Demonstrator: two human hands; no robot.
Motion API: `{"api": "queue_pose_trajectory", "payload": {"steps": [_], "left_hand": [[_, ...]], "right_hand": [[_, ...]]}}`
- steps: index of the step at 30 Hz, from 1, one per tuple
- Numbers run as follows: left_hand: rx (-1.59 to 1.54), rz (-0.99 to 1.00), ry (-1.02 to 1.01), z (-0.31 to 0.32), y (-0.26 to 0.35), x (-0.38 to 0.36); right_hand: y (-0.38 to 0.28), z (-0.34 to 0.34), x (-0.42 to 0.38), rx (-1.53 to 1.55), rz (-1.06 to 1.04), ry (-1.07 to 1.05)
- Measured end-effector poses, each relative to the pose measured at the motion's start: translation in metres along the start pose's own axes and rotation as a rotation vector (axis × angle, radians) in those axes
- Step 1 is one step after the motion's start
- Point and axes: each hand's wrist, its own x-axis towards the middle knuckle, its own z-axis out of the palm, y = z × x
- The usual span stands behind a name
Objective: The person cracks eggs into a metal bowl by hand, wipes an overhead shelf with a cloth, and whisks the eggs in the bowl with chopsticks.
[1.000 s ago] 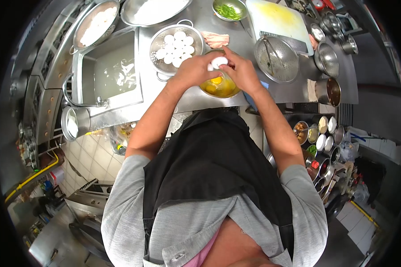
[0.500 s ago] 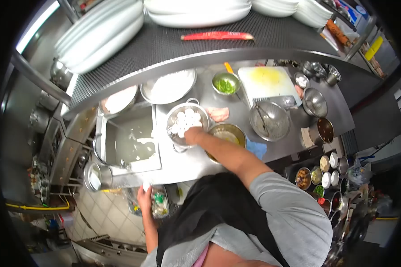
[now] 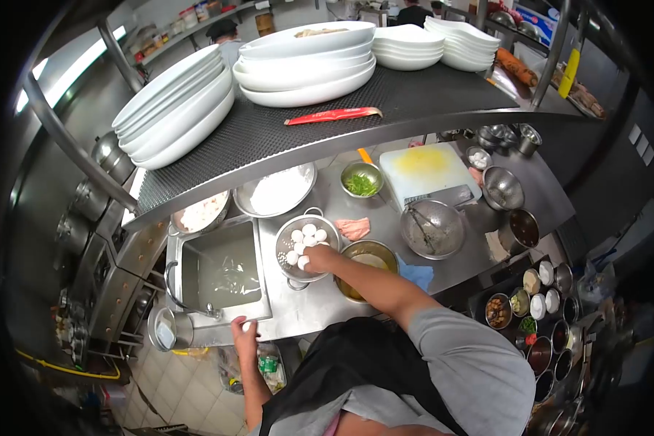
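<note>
A metal colander [image 3: 330,227] with several white eggs [image 3: 309,230] stands on the steel counter, right of the sink. My right hand [image 3: 320,259] reaches into it, fingers closed around an egg [image 3: 303,262] near the front rim. At the counter's front edge, below the sink, my left hand [image 3: 245,336] holds another white egg [image 3: 248,326] in its fingertips. A metal bowl of yellowish liquid [image 3: 370,265] sits under my right forearm. Behind it lies a piece of raw pink meat [image 3: 352,229].
A sink [image 3: 220,269] with water is on the left, beside a metal pot [image 3: 173,328]. A shelf [image 3: 269,138] with stacked white plates [image 3: 305,65] hangs over the counter's back. Rightward are a wire-skimmer bowl [image 3: 433,229], a cutting board [image 3: 443,163] with a cleaver [image 3: 443,195], and chopped greens [image 3: 360,183].
My view has tilted up, showing more of the shelf and room behind. My right hand stays in the colander. My left hand has turned slightly, its egg now at the counter edge.
</note>
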Motion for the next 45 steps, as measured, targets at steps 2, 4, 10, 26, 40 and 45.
{"api": "queue_pose_trajectory", "payload": {"steps": [2, 4, 10, 26, 40, 45], "left_hand": [[-0.054, -0.134, -0.225, 0.033, 0.049, -0.010], [-0.005, -0.037, -0.415, 0.071, 0.073, -0.011], [0.028, 0.465, -0.718, 0.187, 0.148, -0.022], [-0.146, 0.318, -1.017, 0.279, 0.154, -0.028], [0.052, 0.497, -0.953, 0.270, 0.140, -0.015], [0.048, 0.441, -0.913, 0.276, 0.132, -0.007]], "right_hand": [[-0.002, -0.027, -0.025, 0.419, 0.035, 0.064], [-0.020, -0.072, -0.063, 1.019, 0.140, 0.023], [-0.006, -0.102, -0.167, 1.220, 0.185, 0.271], [0.017, -0.106, -0.236, 0.783, 0.111, 0.747], [0.058, -0.061, -0.194, 0.461, 0.255, 0.419], [0.046, -0.061, -0.188, 0.390, 0.348, 0.426]]}}
